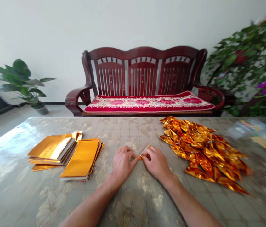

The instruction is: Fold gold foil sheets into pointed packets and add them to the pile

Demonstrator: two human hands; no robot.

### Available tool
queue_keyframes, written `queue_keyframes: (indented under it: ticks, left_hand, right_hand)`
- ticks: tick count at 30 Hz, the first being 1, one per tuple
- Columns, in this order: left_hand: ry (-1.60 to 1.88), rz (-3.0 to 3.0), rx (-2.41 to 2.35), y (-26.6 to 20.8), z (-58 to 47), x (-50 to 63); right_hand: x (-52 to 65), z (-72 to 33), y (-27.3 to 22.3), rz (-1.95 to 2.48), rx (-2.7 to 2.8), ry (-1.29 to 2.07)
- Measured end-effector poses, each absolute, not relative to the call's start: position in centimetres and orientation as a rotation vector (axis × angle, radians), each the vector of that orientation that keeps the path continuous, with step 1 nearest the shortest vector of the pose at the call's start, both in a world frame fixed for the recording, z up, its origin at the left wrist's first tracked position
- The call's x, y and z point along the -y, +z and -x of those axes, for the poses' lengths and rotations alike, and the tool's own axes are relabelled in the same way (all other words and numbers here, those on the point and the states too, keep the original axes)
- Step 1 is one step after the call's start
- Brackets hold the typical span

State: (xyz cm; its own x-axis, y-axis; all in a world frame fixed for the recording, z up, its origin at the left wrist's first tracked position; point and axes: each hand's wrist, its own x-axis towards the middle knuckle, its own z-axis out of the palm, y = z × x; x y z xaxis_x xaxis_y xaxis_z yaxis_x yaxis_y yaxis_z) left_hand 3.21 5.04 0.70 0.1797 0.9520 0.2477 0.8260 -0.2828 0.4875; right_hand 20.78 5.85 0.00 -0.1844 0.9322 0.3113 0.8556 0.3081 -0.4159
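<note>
A partly folded sheet of gold foil paper (143,150) lies between my hands, its pale back mostly showing and a bit of gold at the edges. My left hand (124,160) pinches its left corner between thumb and fingers. On the other side, my right hand (155,162) grips the right part, fingers curled over the foil. To the left are two stacks of flat gold foil paper, one wider stack (49,148) and one narrower stack (79,158). A heap of folded gold foil ingots (201,146) spreads out at the right.
The table (128,205) has a patterned, glossy cover. A clear plastic bag (245,127) and tan card pieces (265,145) lie at its right edge. Behind it stands a dark red wooden bench (142,71) with a floral cushion (147,102). Potted plants (20,82) flank the bench.
</note>
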Motion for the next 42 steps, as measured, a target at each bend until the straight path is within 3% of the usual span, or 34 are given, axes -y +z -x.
queue_keyframes:
  ticks: [17,28,42]
  left_hand:
    - [0.635,-2.268,-1.802,0.95,-3.55,-4.97]
    - [0.565,-2.332,-1.813,1.57,-3.6,-4.7]
    - [0.639,-2.194,-1.857,1.18,-3.66,-4.66]
  right_hand:
    - [-5.74,-21.18,0.08,1.576,2.12,0.242]
    - [-6.25,-21.49,0.91,1.497,2.353,-0.095]
    - [-6.66,-20.88,0.76,1.649,2.248,0.027]
